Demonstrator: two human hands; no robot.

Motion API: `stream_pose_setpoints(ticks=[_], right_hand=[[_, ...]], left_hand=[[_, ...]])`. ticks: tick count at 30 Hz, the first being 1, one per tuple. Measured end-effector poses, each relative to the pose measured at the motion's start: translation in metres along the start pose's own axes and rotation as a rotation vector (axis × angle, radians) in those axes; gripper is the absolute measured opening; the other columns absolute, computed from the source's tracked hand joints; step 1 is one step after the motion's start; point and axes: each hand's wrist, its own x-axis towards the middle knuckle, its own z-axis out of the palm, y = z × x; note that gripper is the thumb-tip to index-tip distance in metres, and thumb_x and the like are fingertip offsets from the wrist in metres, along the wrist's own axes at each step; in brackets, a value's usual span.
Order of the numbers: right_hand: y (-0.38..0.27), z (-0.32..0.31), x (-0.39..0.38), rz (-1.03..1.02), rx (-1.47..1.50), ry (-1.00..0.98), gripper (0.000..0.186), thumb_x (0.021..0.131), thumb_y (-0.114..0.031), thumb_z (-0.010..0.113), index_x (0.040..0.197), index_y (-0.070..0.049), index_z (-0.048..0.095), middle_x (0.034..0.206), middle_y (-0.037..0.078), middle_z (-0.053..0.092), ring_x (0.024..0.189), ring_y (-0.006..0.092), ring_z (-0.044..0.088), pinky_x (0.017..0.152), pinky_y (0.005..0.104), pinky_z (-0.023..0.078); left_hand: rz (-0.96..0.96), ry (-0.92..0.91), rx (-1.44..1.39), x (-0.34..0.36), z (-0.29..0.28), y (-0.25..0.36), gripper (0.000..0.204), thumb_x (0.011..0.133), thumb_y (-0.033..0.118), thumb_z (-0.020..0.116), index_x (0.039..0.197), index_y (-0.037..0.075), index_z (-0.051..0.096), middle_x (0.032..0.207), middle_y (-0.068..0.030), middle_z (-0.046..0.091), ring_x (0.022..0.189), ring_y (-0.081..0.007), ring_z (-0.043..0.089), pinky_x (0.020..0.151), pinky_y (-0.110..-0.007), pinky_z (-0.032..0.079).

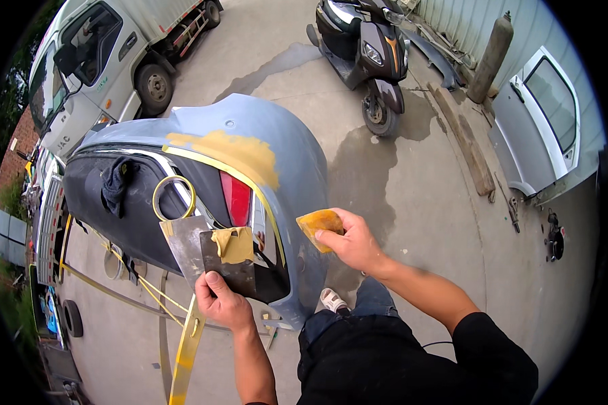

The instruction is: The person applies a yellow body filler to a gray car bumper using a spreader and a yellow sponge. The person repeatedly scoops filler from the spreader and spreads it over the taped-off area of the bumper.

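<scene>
Head view: a black circular border crops the scene; the left forearm runs out at the lower edge.
Hidden parts: most fingers of the left hand (226,307) lie beneath a dark, flat, rectangular plate (231,275) and a grey, flat, metal-looking plate (184,244); the far face of a yellow-orange, flat, thin scraper (317,226) is out of sight.
Hard to make out: whether the two plates are joined or only overlap.
Left hand: closed on the plates at their near edge, thumb on top.
Right hand (355,243): gripping the scraper between thumb and fingers.
Scraper position: projects leftward from the right fingertips, over the blue-grey, curved car body panel (300,165); contact cannot be determined.
Putty position: thick tan putty (235,246) sits on the dark plate, beyond the left thumb.
Putty appearance: smooth on top, ragged at the edges.
Scraper appearance: blotchy, with darker orange areas.
Body panel: carries a tan, irregular filler patch (243,152) beside a yellow masking-tape strip (216,163).
</scene>
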Motion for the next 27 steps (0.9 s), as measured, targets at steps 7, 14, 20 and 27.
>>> stream_pose_setpoints(ticks=[7,14,20,27], right_hand=[[0.039,0.008,0.074,-0.464,-0.392,0.067,0.018,0.084,-0.004,0.058,0.101,-0.007,0.062,0.096,0.01,0.062,0.09,0.0288,0.058,0.079,0.0356,0.047],[0.047,0.016,0.104,-0.748,-0.608,0.029,0.023,0.079,0.003,0.057,0.097,-0.009,0.063,0.095,0.008,0.059,0.093,0.0279,0.054,0.082,0.0365,0.044],[0.057,0.014,0.096,-0.913,-0.817,0.077,0.031,0.071,0.006,0.057,0.096,-0.011,0.064,0.094,0.007,0.056,0.093,0.0264,0.054,0.082,0.0386,0.042],[0.047,0.01,0.092,-0.927,-0.908,0.063,0.032,0.069,0.006,0.057,0.096,-0.01,0.062,0.094,0.006,0.054,0.093,0.0246,0.053,0.082,0.0383,0.04]], left_hand=[[0.083,-0.042,-0.041,0.023,0.025,-0.033,0.029,0.096,0.025,0.055,0.081,0.0,0.057,0.074,0.0018,0.051,0.069,-0.0071,0.042,0.062,-0.022,0.034],[0.122,-0.043,0.05,0.012,0.031,-0.042,0.03,0.096,0.025,0.054,0.078,0.0,0.056,0.072,0.0035,0.048,0.067,-0.0068,0.039,0.06,-0.022,0.031],[0.113,-0.041,0.04,0.012,0.031,-0.046,0.029,0.096,0.025,0.054,0.079,0.001,0.055,0.073,0.003,0.048,0.068,-0.0069,0.039,0.06,-0.022,0.032],[0.116,-0.034,0.046,0.012,0.032,-0.045,0.029,0.096,0.025,0.054,0.08,0.001,0.055,0.074,0.0024,0.05,0.069,-0.0072,0.041,0.062,-0.022,0.034]])
